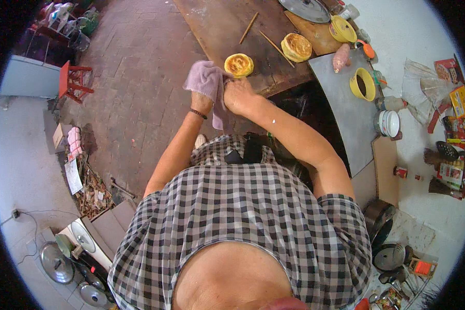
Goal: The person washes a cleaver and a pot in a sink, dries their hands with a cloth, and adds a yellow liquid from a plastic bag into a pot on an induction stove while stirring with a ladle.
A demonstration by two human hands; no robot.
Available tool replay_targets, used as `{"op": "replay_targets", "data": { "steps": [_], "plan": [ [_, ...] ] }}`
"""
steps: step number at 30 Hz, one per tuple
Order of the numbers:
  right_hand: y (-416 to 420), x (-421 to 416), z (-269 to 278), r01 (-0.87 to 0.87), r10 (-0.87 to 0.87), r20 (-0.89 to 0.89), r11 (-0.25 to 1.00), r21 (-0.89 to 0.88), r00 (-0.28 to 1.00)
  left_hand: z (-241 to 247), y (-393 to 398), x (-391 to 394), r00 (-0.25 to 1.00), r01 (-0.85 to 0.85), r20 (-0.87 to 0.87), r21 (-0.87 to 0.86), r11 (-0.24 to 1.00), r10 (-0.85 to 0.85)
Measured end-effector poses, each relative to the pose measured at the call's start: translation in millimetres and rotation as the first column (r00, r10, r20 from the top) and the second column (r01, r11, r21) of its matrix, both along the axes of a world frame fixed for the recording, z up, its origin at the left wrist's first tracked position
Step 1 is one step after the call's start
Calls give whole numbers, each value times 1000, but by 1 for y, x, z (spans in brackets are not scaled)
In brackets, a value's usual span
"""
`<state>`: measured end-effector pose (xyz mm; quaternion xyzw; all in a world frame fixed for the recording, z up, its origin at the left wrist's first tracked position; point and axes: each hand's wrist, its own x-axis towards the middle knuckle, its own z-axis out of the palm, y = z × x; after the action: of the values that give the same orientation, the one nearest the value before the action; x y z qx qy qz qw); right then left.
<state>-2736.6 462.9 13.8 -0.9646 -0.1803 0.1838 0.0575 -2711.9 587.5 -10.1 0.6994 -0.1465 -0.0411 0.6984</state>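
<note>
A lilac terry towel (206, 76) is draped over my left hand (202, 101), hiding its fingers. One end of the cloth hangs down between my wrists. Curled beside it, my right hand (238, 95) grips the towel's edge; its fingertips are partly hidden. Just beyond the right knuckles is a round browned flatbread (238, 65) with yellow sides, at the near edge of the wooden table (217, 23). Farther right sits a thicker round of browned flatbread (296, 47), possibly a stack. Two wooden sticks (249, 28) lie on the tabletop, one beside that bread.
On the right, a grey counter (345, 128) carries a sweet potato (341, 58), a yellow bowl (362, 84) with dark contents and white bowls (389, 123). A dark opening (306, 108) lies below the table. A red stool (73, 81) stands on the brick floor (139, 77).
</note>
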Motion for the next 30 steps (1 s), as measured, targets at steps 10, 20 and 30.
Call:
{"op": "replay_targets", "data": {
  "steps": [10,20,30],
  "plan": [
    [-49,13,-10,29,-129,162,861,507,978,79,-73,-64,681,385,605,181,905,-412],
    [-66,54,-31,242,-279,-168,260,935,946,-12,-31,-27,504,-78,707,610,789,-497],
    [-119,-1,-21,617,-188,-853,-617,489,488,12,-42,-22,919,198,281,281,939,-277]
  ]
}}
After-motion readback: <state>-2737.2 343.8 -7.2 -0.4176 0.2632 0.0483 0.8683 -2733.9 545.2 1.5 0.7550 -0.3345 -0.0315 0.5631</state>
